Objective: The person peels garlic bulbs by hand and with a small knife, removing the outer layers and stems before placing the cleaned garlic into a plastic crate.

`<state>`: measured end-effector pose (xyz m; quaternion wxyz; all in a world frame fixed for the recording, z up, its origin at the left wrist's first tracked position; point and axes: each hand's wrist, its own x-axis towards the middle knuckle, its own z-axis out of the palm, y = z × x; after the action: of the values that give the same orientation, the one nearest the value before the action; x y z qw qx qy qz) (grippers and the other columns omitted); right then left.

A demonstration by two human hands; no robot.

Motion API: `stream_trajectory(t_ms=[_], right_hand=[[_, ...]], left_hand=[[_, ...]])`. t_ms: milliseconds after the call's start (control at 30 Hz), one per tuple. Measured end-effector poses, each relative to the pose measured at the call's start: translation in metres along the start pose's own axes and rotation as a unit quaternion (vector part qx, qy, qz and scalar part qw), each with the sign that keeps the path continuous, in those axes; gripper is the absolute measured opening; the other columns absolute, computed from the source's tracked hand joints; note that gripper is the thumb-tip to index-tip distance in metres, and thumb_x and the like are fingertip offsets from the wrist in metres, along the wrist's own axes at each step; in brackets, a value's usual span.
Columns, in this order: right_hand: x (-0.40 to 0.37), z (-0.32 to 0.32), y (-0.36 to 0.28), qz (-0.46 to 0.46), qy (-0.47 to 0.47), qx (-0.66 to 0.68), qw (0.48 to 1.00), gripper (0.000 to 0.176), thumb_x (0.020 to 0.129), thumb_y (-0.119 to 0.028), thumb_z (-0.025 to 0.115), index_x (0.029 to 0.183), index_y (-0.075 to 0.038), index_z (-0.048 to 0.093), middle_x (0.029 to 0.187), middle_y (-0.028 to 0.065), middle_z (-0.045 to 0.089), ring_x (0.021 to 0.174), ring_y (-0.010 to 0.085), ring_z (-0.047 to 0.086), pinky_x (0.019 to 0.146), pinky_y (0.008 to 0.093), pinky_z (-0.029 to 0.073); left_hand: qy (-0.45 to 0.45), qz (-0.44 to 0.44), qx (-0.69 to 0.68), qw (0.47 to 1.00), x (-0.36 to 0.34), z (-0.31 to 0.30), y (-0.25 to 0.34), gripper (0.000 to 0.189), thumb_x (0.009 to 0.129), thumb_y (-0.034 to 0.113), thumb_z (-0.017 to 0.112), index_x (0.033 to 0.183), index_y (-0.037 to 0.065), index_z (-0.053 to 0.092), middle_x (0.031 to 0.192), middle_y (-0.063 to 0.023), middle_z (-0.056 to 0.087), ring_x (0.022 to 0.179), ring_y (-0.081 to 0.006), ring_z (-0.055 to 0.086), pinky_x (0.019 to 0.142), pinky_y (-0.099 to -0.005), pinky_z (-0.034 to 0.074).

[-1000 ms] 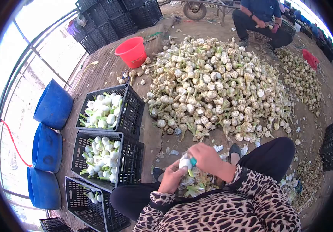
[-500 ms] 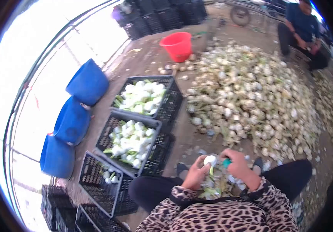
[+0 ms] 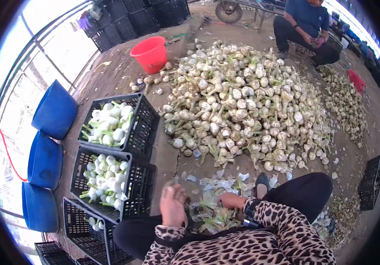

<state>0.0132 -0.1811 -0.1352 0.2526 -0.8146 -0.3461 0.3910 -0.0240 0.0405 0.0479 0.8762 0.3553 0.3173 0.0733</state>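
Observation:
My left hand [image 3: 173,205] is raised beside the middle black crate, its fingers curled and slightly apart with nothing visible in them. My right hand [image 3: 231,201] is low over the peelings [image 3: 214,216] between my legs, its fingers closed; a dark sliver shows at the fingertips, too small to make out. White peeled bulbs with green stems [image 3: 106,179] lie in the middle crate [image 3: 130,194]. Beyond it, another crate [image 3: 143,128] holds more peeled bulbs [image 3: 110,121]. A few bulbs [image 3: 95,223] lie in the nearer crate [image 3: 81,236]. The large pile of unpeeled bulbs [image 3: 247,106] spreads ahead.
A red bucket [image 3: 150,55] stands behind the crates. Three blue tubs [image 3: 55,110] line the left side. Another person [image 3: 307,26] sits at the back right near a second pile [image 3: 342,101]. Stacked black crates [image 3: 137,22] stand at the back, and one crate [image 3: 371,183] at the far right.
The view has turned right. The white bulb has left my left hand, which has moved toward the crates. My right hand has lowered over the peelings, and the green item it held is mostly hidden.

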Motion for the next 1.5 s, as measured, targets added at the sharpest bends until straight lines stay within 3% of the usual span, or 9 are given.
stream_trajectory(t_ms=[267,467,567,667,867,1067,1300,1400,1500], right_hand=[[0.053,-0.036,0.115,0.286,0.455,0.176,0.825,0.019,0.075,-0.019,0.061,0.082,-0.002,0.06,0.079,0.0153,0.062,0.077,0.0372,0.059,0.07,0.0449,0.047],[0.103,-0.037,0.168,0.276,0.168,-0.085,0.942,0.018,0.078,-0.017,0.058,0.087,-0.002,0.061,0.077,0.0149,0.062,0.076,0.0326,0.06,0.068,0.0424,0.048],[0.123,-0.015,0.16,0.188,0.18,-0.235,0.937,0.017,0.08,-0.016,0.057,0.089,-0.002,0.061,0.076,0.0147,0.061,0.076,0.0303,0.061,0.067,0.0411,0.048],[0.065,-0.101,0.033,0.196,0.272,0.181,0.925,0.024,0.078,-0.016,0.058,0.1,-0.007,0.058,0.079,0.0171,0.061,0.076,0.0321,0.06,0.066,0.0417,0.046],[-0.026,-0.171,-0.075,-0.039,0.205,0.178,0.962,0.019,0.082,-0.02,0.062,0.096,-0.007,0.057,0.075,0.0134,0.059,0.069,0.0284,0.058,0.06,0.0371,0.043],[-0.07,-0.162,-0.118,-0.052,0.257,0.365,0.894,0.015,0.083,-0.014,0.067,0.094,-0.007,0.06,0.076,-0.0014,0.058,0.066,0.0059,0.048,0.059,0.023,0.039],[-0.072,-0.123,-0.146,-0.02,0.258,0.606,0.752,0.022,0.085,-0.023,0.067,0.097,-0.007,0.057,0.073,-0.0028,0.054,0.057,0.0051,0.043,0.048,0.021,0.034],[-0.071,-0.114,-0.161,0.058,0.195,0.643,0.738,0.028,0.084,-0.035,0.068,0.09,-0.009,0.059,0.071,-0.0033,0.053,0.053,0.0058,0.039,0.044,0.0229,0.029],[-0.062,-0.105,-0.167,0.074,0.197,0.681,0.702,0.028,0.084,-0.036,0.068,0.086,-0.009,0.061,0.069,-0.0038,0.053,0.053,0.0056,0.04,0.043,0.0233,0.027]], left_hand=[[-0.076,-0.136,0.142,0.978,0.014,0.029,-0.039,0.02,0.094,0.009,0.048,0.113,0.006,0.048,0.099,-0.0056,0.056,0.089,-0.0165,0.056,0.078,-0.0294,0.047],[-0.055,-0.176,0.173,0.968,0.027,0.034,-0.044,0.023,0.094,0.008,0.048,0.116,0.004,0.049,0.102,-0.0048,0.056,0.093,-0.0157,0.055,0.082,-0.0294,0.045],[-0.065,-0.157,0.204,0.964,0.032,0.026,-0.048,0.027,0.094,0.008,0.048,0.121,0.004,0.047,0.108,-0.0061,0.055,0.097,-0.0162,0.054,0.084,-0.0297,0.045],[-0.062,-0.107,0.232,0.965,0.034,0.012,-0.051,0.04,0.093,0.008,0.048,0.131,0.002,0.038,0.12,-0.0105,0.051,0.104,-0.0181,0.053,0.087,-0.0306,0.044],[-0.167,-0.115,0.166,0.965,0.026,0.019,-0.032,0.06,0.092,0.009,0.052,0.141,-0.001,0.02,0.138,-0.018,0.037,0.123,-0.0246,0.044,0.101,-0.0351,0.039],[-0.244,-0.097,0.167,0.95,-0.001,0.021,-0.026,0.068,0.084,0.007,0.063,0.139,-0.004,0.025,0.133,-0.0148,0.044,0.118,-0.0224,0.049,0.099,-0.0324,0.039],[-0.233,-0.031,0.187,0.954,-0.024,0.019,-0.019,0.057,0.079,-0.007,0.061,0.131,-0.002,0.037,0.125,-0.0119,0.049,0.113,-0.0197,0.051,0.096,-0.0309,0.042],[-0.238,0.156,0.318,0.904,-0.027,0.015,-0.027,0.053,0.072,-0.01,0.066,0.119,0.003,0.045,0.121,-0.0101,0.048,0.112,-0.0217,0.051,0.093,-0.0317,0.045],[-0.218,0.341,0.54,0.738,-0.033,0.017,-0.019,0.054,0.066,-0.001,0.075,0.112,0.005,0.047,0.12,-0.0149,0.045,0.108,-0.0295,0.052,0.086,-0.0336,0.047]])
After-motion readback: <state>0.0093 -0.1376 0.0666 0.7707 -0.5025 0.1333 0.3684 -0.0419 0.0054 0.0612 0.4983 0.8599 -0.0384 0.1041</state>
